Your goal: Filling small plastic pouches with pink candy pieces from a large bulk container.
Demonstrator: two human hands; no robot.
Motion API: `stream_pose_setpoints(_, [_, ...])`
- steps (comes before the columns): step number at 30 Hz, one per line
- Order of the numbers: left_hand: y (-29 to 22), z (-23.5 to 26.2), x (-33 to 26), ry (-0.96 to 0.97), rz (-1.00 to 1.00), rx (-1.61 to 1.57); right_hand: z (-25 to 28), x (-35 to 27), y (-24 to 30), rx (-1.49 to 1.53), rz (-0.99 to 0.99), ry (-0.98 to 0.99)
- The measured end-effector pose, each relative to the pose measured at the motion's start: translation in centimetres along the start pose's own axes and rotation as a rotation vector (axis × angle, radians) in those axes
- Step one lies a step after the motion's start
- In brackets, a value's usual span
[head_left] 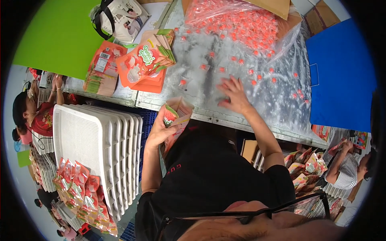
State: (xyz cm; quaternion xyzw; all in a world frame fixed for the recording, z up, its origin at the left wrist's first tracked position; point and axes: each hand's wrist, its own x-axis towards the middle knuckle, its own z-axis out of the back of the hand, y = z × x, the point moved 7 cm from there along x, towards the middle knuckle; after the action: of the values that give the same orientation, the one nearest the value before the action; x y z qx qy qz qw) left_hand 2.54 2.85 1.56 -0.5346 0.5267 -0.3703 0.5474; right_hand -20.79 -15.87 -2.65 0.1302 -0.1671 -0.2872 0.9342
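Note:
My left hand (157,132) grips a red-and-pink candy pouch (183,109) upright at the table's near edge. The pouch's mouth gapes at the top; its inside is hidden from me. Over the metal tabletop (193,86), my right hand (234,96) has its fingers spread and holds nothing I can see. Just beyond its fingertips lies a small red wrapped candy (222,70), with several more scattered around. A large heap of the same candies (245,30) fills a clear plastic liner at the far side. Flat pouches (140,66) lie stacked at the left.
White plastic trays (80,124) are stacked left of me, with filled pouches (78,184) on top. A blue panel (341,76) borders the table's right, a green panel (56,40) its left. A white tote bag (122,20) stands far left. Other people work at both sides.

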Motion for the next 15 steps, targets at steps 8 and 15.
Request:
stream_pose_setpoints(8, [-0.2, -1.1, 1.2, -0.042, -0.024, 0.332, -1.5, -1.0, 1.0, 0.070, 0.118, -0.099])
stream_pose_setpoints(15, [-1.1, -3.9, 2.1, -0.035, -0.154, 0.762, -1.1, 0.1, -1.7, 0.679, -0.343, -0.338])
